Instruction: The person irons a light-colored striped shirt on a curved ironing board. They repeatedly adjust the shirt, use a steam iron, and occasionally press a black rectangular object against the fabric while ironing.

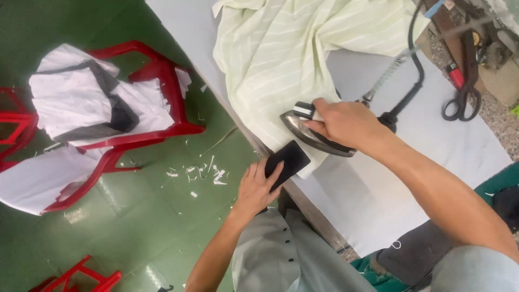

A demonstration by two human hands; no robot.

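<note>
My right hand grips the handle of a metal clothes iron that rests on a pale green striped cloth at the edge of a white padded table. My left hand holds a flat black rectangular piece at the table's near edge, just below the iron's tip. The iron's black cord with a spring sleeve runs up and away to the right. Over my lap lies a grey garment with dark buttons.
A red plastic chair on the green floor at the left carries white and grey fabric pieces. White scraps litter the floor. Black scissors lie at the table's far right. Another red chair part shows at the bottom left.
</note>
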